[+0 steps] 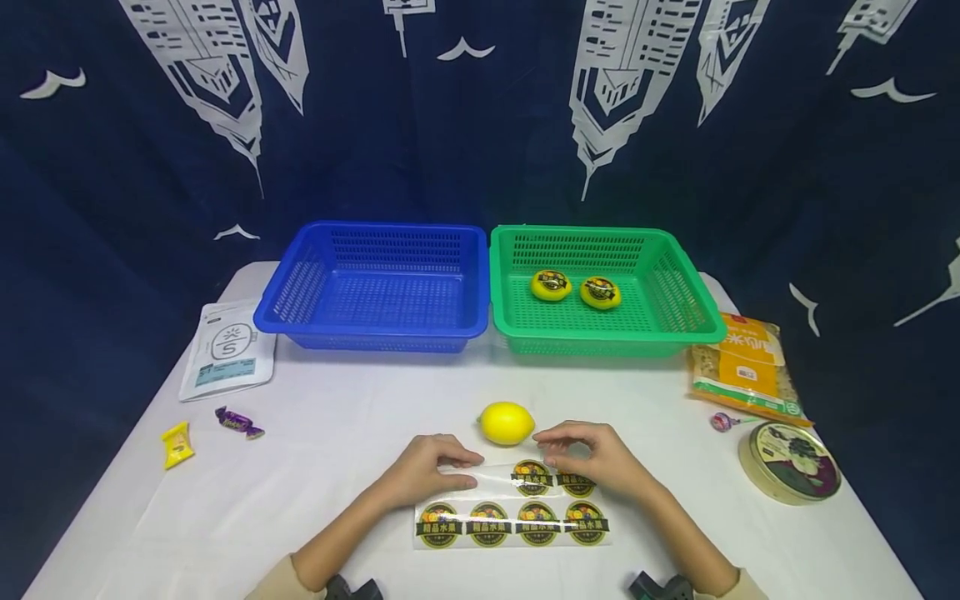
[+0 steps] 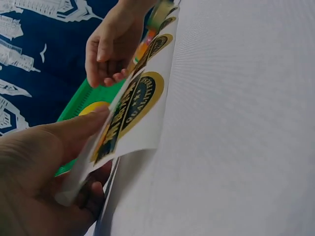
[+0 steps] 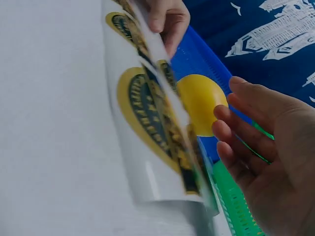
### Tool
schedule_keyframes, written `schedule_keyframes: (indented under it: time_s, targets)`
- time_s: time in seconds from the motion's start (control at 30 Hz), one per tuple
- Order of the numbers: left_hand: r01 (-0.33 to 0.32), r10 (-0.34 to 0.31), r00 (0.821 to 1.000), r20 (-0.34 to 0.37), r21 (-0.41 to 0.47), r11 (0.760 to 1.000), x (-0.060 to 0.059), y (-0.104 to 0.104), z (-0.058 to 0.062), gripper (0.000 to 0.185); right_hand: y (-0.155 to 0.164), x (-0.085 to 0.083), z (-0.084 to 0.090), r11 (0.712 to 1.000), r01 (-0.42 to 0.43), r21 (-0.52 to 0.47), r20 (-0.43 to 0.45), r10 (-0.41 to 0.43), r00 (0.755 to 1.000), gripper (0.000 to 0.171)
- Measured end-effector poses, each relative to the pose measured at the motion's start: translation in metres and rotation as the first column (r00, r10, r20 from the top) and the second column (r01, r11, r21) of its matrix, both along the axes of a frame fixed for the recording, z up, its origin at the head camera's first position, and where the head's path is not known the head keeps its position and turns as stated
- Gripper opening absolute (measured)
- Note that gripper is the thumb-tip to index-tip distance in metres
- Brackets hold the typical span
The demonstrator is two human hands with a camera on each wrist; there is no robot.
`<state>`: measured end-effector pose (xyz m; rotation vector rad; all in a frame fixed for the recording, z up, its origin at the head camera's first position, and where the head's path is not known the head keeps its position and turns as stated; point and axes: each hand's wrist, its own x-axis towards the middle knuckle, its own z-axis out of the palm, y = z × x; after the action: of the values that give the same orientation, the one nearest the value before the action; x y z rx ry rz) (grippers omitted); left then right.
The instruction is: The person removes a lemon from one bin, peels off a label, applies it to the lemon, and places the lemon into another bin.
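Note:
My left hand (image 1: 429, 472) pinches the left edge of a clear-backed sheet of round stickers (image 1: 487, 485), thumb on one face and fingers behind, as the left wrist view shows. Black and gold fruit labels fill the sheet's lower row, and two more sit at its upper right. Over that upper right corner hovers my right hand (image 1: 596, 458), fingers loosely bent and holding nothing in the right wrist view (image 3: 266, 142). A plain yellow lemon (image 1: 507, 423) lies just beyond the sheet, close to the right fingertips.
Behind stand a blue basket (image 1: 375, 343) and a green basket (image 1: 607, 338) holding two labelled lemons (image 1: 551, 285). At left lie a white pouch (image 1: 228, 350), a purple candy (image 1: 238, 422) and a yellow candy (image 1: 177, 445). At right are a food bag (image 1: 746, 367), a lollipop (image 1: 723, 422) and a round tin (image 1: 791, 463).

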<state>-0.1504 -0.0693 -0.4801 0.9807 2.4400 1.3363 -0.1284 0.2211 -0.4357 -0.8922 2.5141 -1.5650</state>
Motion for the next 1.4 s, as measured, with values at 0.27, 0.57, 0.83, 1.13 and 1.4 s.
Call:
schedule_keyframes:
  time_s: [0.27,0.57,0.83,1.13,1.4]
  targets:
    - [-0.057,0.044,0.986,0.16,0.072,0.996,0.002,0.002,0.008,0.025,0.0,-0.007,-0.025,0.997,-0.04,0.072,-0.062,0.045,0.997,0.03]
    - [-0.048,0.018,0.979,0.205,0.142,0.989,0.017,0.004,0.049,0.023,0.001,-0.009,-0.032,0.996,-0.049,0.071,-0.048,0.052,0.997,0.02]
    - [-0.081,0.052,0.975,0.216,0.13,0.988,0.012,0.004,0.032,0.023,-0.009,-0.003,-0.016,0.999,0.009,0.041,-0.054,-0.007,0.999,0.016]
    - [-0.076,0.058,0.982,0.182,0.094,0.993,0.0,-0.001,0.009,0.025,-0.007,-0.002,-0.009,0.996,-0.022,-0.087,0.02,0.024,1.0,0.013]
    - [-0.147,0.147,0.989,0.004,0.072,0.987,-0.012,-0.008,0.014,0.035,0.011,-0.012,-0.015,0.986,-0.018,-0.163,0.078,0.031,0.996,0.009]
